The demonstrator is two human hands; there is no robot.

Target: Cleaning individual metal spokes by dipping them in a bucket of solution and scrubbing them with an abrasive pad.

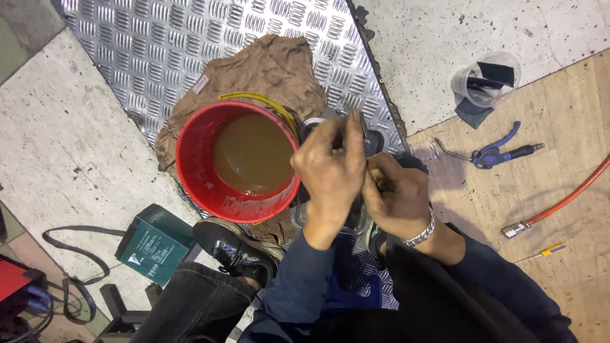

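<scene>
Both hands, left and right, pinch a small part, too hidden to identify, over a metal tray at centre frame. A red bucket of brown liquid sits just left, within reach.

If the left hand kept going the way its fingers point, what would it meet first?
Probably the brown rag on the ridged metal plate, just past the grey tray; depth is unclear. The left hand points up-frame.

Red bucket of brown liquid, green box, blue air gun, orange hose.
</scene>
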